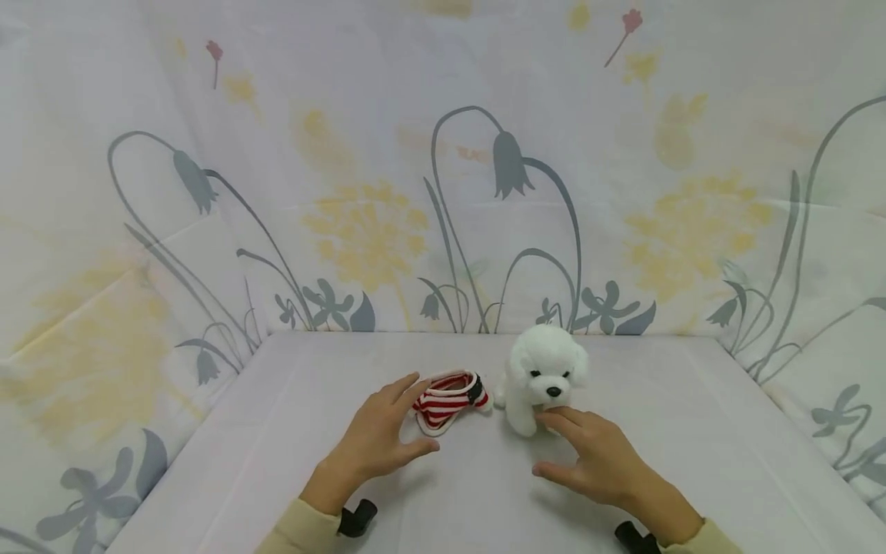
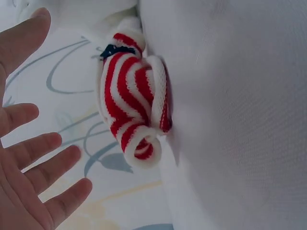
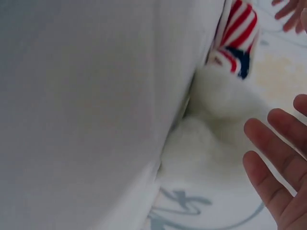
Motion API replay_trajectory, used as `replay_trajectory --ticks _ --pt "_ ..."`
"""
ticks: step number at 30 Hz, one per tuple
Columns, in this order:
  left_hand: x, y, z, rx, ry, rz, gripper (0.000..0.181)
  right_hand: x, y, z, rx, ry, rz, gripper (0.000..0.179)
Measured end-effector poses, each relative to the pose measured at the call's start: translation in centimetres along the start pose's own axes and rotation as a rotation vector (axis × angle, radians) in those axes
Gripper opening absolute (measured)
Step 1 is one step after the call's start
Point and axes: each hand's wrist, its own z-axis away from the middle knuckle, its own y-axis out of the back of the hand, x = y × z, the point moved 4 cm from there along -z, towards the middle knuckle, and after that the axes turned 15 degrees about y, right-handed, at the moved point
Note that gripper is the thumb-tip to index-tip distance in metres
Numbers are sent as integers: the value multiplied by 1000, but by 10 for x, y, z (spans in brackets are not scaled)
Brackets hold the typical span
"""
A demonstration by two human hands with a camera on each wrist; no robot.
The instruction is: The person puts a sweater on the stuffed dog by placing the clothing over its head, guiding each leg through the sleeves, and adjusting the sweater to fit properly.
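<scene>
The white plush dog (image 1: 547, 369) stood upright on the tabletop (image 1: 471, 508), its face toward you. The knitted garment (image 1: 446, 402) lay just left of the dog as you faced it, striped red and white, with a dark blue patch at the end nearest the dog. Your left hand (image 1: 377, 435) was farther left of the dog, beyond the garment, its fingers (image 2: 43, 147) spread, released and apart from the knit. Your right hand (image 1: 602, 458) was in front of the dog, slightly right, its fingers extended and grasping nothing; whether their tips touched the fur, you could not tell. Behind the dog rose a floral-printed cloth (image 1: 367, 154).
</scene>
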Motion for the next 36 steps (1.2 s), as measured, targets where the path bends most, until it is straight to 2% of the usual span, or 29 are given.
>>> replay_trajectory --ticks 7,11,16,22,25,29,33,36 --pt "5 -1 -3 -33 4 36 81 -13 -21 -20 -61 -37 -104 67" --pt "4 -5 -11 -75 16 60 76 -15 -34 -36 -92 -70 -216 66" --pt "-1 -12 -22 -149 74 99 74 -11 -56 -61 -185 -157 -365 67" --pt "-7 -21 -30 -189 119 126 68 -5 -79 -85 -248 -232 -467 68" --pt "-9 -25 -33 -212 132 162 65 -1 -89 -91 -266 -237 -465 68" --pt "-11 -31 -35 -232 129 161 60 3 -97 -96 -271 -246 -436 66" --pt "-11 -34 -35 -243 135 120 48 4 -100 -100 -288 -253 -410 56" --pt "-9 -34 -35 -258 136 93 32 3 -99 -100 -310 -267 -366 44"
